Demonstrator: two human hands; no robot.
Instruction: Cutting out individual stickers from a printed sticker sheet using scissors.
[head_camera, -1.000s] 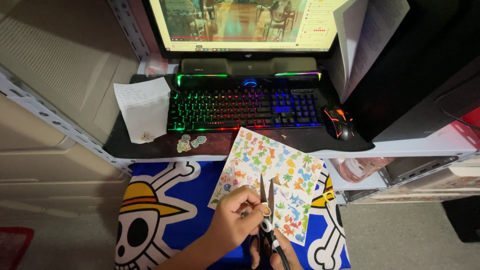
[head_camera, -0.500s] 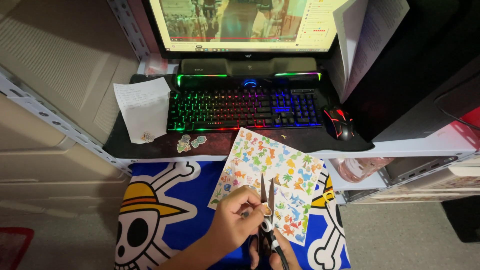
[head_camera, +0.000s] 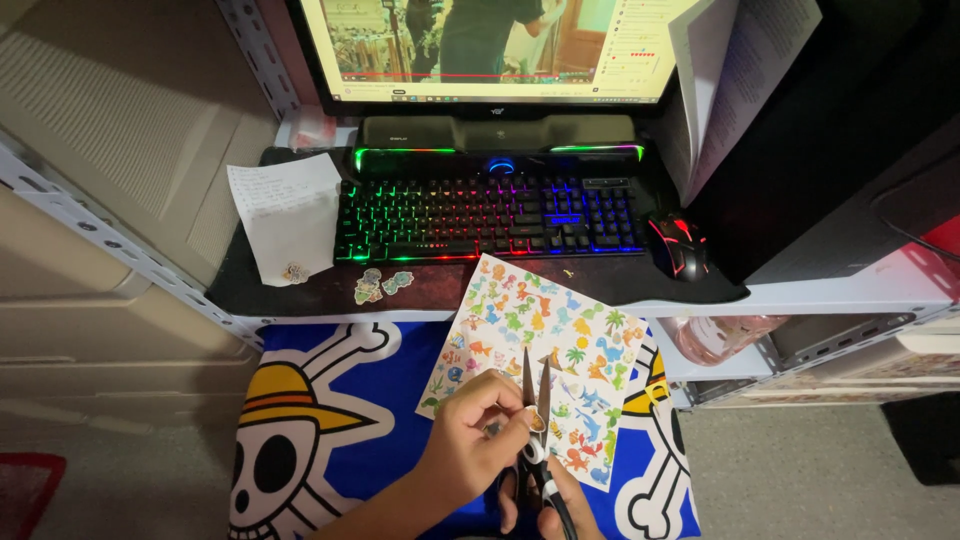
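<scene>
The left hand (head_camera: 475, 455) comes in from the bottom edge with its fingers curled and its grip pinching a small cut-out piece (head_camera: 537, 423) right at the scissors (head_camera: 535, 430). The scissors point up and away from the person, their two dark blades slightly parted in a narrow V, with the piece sitting where the blades meet. The right hand (head_camera: 560, 505) is low in the frame and mostly cut off by the edge; its fingers are wrapped around the scissor handles, so that grip is pressed closed on them.

Under the blades lies a sticker sheet (head_camera: 535, 350), white and crowded with small bright dinosaurs, palms and fish. It is tilted, with its top corner touching the front edge of the bench (head_camera: 300, 290) and its lower part beneath the hands. The sheet rests on a blue cloth (head_camera: 390, 400) printed with a skull in a yellow straw hat and crossbones.

On the dark bench, just in front of the keyboard (head_camera: 490, 215), whose keys glow in rainbow colours, are a few loose cut stickers (head_camera: 380, 285). To their left lies a white paper (head_camera: 285, 215) with handwriting, and one more small sticker (head_camera: 295, 272) sits on its lower end. A black mouse (head_camera: 678, 245) with red lights sits to the right of the keyboard. Behind them stand a long black speaker bar (head_camera: 497, 135) and a monitor (head_camera: 480, 45) showing a video. An open book (head_camera: 730, 80) leans upright at the right.
</scene>
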